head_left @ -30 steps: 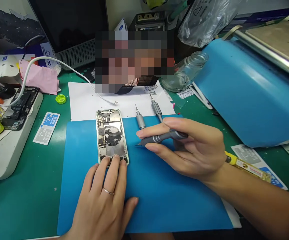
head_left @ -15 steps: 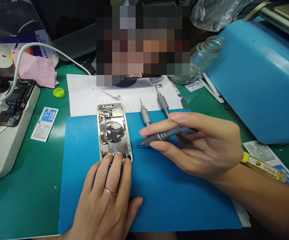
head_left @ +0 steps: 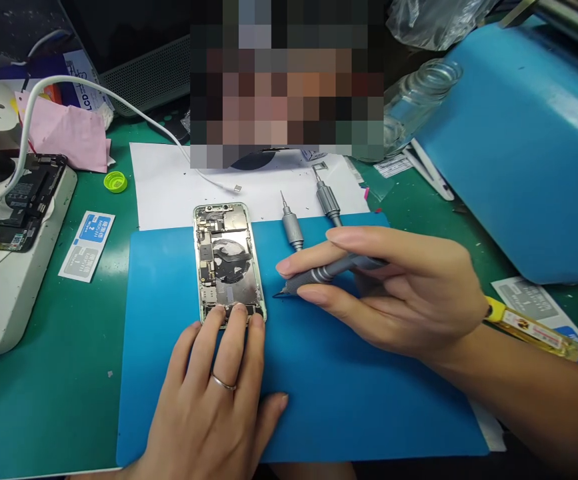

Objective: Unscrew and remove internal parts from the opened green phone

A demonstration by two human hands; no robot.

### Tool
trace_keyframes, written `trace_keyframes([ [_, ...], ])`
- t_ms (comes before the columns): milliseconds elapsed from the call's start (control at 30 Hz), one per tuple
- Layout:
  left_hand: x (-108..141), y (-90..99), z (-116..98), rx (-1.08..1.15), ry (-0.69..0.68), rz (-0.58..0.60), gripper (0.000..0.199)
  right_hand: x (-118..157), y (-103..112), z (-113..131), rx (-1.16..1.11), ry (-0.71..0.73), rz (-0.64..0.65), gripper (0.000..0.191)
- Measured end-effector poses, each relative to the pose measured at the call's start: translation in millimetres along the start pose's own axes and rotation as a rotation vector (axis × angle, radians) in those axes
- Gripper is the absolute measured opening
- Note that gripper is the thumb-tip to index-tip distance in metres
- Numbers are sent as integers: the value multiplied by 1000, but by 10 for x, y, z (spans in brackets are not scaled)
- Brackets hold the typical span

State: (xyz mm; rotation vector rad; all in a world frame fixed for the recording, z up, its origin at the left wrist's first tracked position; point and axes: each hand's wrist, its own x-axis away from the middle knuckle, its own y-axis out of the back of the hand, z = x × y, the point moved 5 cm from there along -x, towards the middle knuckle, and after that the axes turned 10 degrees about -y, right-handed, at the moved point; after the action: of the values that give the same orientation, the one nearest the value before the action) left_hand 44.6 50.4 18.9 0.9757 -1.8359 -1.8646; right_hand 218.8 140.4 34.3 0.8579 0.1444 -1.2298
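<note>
An opened smartphone [head_left: 233, 263] lies face up on a blue mat [head_left: 349, 413], its circuit board and inner parts bare. My left hand [head_left: 219, 393] rests over its lower end, fingers stretched out with the tips on the phone's bottom edge. In my right hand [head_left: 393, 287] is a grey precision screwdriver [head_left: 313, 277], held between thumb and fingers. Its tip points left, at or just above the mat beside the phone; contact is unclear. Another grey screwdriver [head_left: 293, 227] and a thicker grey screwdriver [head_left: 327, 200] lie beyond that hand, their rear ends partly hidden.
White paper [head_left: 163, 190] sits under the mat's far edge, with a white cable's plug [head_left: 237, 189] on it. Left are a green cap [head_left: 115, 182], a label card [head_left: 87, 247] and a second opened phone [head_left: 26, 207]. A glass jar [head_left: 421, 100] and yellow-handled tool [head_left: 533, 327] are right.
The view has shifted slightly. My right hand and the screwdriver have moved a little left and down; my left hand stays on the phone.
</note>
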Motion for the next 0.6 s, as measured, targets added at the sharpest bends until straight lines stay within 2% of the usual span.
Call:
trace_keyframes([
  [400, -3, 8, 6, -6, 1, -6, 47, -21, 27, -10, -11, -16, -22, 79],
  [600, 20, -9, 23, -29, -24, -23, 46, 36, 4, -55, -110, -60, -94, 72],
])
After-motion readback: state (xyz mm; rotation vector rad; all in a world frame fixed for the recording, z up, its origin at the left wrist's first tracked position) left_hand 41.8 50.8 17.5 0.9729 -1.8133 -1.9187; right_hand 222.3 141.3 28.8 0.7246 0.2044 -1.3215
